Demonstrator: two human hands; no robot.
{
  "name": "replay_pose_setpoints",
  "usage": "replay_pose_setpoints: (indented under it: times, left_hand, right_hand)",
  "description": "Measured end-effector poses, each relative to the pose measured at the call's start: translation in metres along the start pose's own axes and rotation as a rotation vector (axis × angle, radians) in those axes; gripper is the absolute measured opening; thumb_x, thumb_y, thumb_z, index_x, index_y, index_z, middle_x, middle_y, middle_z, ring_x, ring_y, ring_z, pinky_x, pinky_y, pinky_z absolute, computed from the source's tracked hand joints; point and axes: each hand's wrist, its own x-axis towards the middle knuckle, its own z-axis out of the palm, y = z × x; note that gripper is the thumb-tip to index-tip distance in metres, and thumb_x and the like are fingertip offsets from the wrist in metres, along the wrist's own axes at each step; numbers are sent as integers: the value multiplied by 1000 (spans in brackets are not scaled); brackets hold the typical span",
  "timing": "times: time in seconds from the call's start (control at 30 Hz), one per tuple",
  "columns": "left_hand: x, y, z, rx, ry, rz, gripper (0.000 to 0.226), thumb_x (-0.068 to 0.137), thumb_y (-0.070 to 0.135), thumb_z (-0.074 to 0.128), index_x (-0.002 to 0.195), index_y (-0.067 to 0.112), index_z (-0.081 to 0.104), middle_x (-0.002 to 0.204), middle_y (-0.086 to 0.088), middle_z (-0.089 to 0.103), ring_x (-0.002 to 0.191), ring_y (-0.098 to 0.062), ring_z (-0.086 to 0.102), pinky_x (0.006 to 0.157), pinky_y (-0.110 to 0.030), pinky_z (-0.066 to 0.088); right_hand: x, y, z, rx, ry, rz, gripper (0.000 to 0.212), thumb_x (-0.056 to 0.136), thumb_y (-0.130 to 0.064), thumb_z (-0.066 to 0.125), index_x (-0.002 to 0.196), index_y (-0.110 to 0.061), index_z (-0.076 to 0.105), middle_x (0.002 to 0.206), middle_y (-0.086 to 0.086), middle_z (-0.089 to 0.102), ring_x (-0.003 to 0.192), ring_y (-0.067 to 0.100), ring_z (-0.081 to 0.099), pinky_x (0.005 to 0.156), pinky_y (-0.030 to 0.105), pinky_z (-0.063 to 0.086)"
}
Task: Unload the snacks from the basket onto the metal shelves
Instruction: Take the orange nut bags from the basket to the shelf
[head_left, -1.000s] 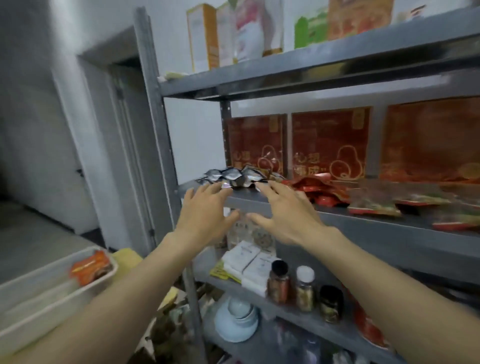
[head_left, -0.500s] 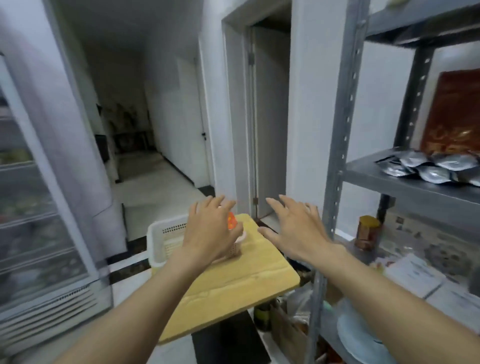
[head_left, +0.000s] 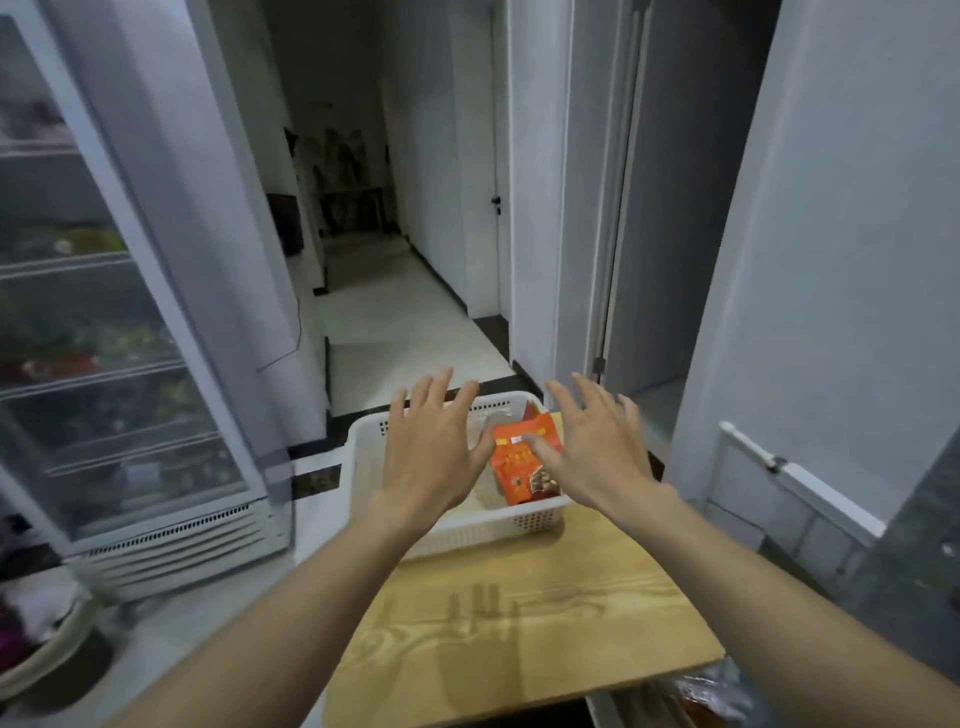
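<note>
A white basket (head_left: 358, 470) is set at the far end of a pale wooden surface (head_left: 519, 629). One orange snack packet (head_left: 514, 465) is seen inside it, leaned towards the right wall. A red corner shows behind the packet, and whether that is a second packet cannot be told. Two hands are held over the basket. The left hand (head_left: 431, 460) is spread with straight fingers. The right hand (head_left: 595, 454) is likewise spread, its thumb in front of the packet, and contact cannot be told. One glass-door fridge (head_left: 104, 338) stands to the left, a corridor (head_left: 384, 312) lies ahead, and one grey door (head_left: 670, 208) is at the right.
</note>
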Motion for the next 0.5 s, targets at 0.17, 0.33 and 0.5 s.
replay_pose_setpoints:
  times: [0.17, 0.33, 0.5]
  left_hand:
    - [40, -29, 73, -117, -163, -54, 59, 93, 47, 50, 147, 27, 38, 157, -8, 29, 145, -25, 24, 119, -43, 17]
    - [66, -48, 150, -347, -348, -151, 54, 89, 40, 60, 140, 36, 42, 138, -8, 43, 129, -28, 42, 105, -41, 37]
    - [73, -52, 222, -564, -638, -377, 56, 86, 45, 66, 138, 36, 43, 127, -9, 42, 116, -27, 50, 95, -37, 47]
  right_hand:
    - [62, 11, 62, 62, -82, 73, 65, 95, -59, 42, 150, -29, 27, 159, 4, 26, 146, 23, 24, 117, 49, 19]
    - [101, 30, 129, 227, -212, 226, 63, 92, -53, 53, 147, -29, 33, 150, 0, 39, 135, 24, 40, 110, 48, 34]
    - [123, 59, 179, 375, -398, 429, 67, 86, -53, 62, 144, -30, 38, 139, 5, 48, 124, 26, 50, 100, 49, 46]
